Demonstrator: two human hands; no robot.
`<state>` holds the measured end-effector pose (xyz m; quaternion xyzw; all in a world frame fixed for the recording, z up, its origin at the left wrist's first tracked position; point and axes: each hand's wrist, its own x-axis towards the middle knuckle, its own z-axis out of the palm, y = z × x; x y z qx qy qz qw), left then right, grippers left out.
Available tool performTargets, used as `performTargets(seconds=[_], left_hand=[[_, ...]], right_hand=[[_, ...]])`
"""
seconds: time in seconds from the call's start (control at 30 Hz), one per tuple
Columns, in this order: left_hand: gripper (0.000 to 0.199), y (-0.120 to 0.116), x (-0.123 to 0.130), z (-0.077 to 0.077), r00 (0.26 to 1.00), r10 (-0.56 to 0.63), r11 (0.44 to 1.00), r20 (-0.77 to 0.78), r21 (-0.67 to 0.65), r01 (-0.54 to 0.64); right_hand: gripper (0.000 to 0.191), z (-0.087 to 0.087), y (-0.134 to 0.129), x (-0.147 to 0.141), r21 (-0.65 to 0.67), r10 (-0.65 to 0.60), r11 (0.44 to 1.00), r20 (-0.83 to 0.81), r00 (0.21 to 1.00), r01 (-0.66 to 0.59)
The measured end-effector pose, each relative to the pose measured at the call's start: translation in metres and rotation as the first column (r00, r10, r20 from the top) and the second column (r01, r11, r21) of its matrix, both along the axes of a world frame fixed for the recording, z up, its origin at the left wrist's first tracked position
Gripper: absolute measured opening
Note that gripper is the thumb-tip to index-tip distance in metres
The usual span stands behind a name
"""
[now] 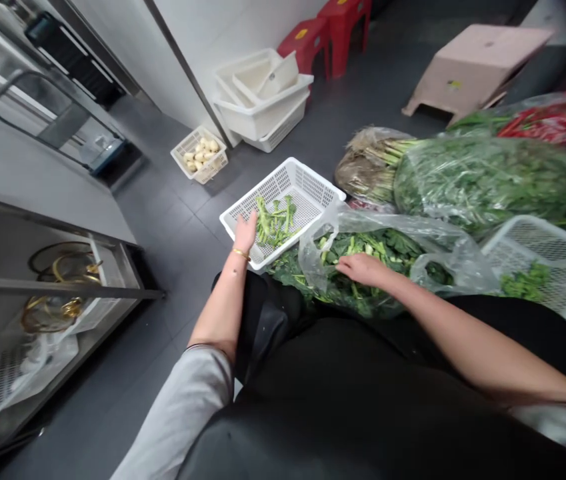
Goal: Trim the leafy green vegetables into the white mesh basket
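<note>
Dark floor [157, 360] below; your left hand [245, 233], loosely open, hovers at the basket's [315, 183] near end, stems [277, 223] just right, long axis running away rightward. Your right hand [361, 269], curled, grip unclear, is nearer the greens [375, 245] beneath it.

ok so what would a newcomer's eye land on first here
Probably the white basket near the middle, with green stems in it and the left hand at its left side. Next, the right hand at the clear plastic bag of leafy greens. Then the bright red stools at the top.
</note>
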<state>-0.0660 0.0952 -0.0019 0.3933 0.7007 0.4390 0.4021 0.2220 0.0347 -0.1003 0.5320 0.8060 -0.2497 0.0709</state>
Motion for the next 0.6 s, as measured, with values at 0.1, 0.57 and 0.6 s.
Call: performTargets(seconds=[0.1, 0.57, 0.6], left_hand=[[0.047, -0.003, 0.002, 0.003, 0.988, -0.144, 0.987, -0.047, 0.07, 0.147], [0.03, -0.102, 0.074, -0.072, 0.777, -0.613, 0.747, 0.143, -0.217, 0.629], [0.03, -0.1, 0.074, -0.074, 0.785, -0.593, 0.752, 0.179, -0.224, 0.62]], right_hand=[[0.035, -0.03, 0.018, 0.036, -0.003, -0.159, 0.987, 0.136, 0.978, 0.16], [0.035, -0.118, 0.03, 0.053, -0.068, -0.079, 0.994, 0.086, 0.993, 0.085], [0.032, -0.113, 0.032, 0.06, -0.069, -0.105, 0.991, 0.08, 0.991, 0.111]])
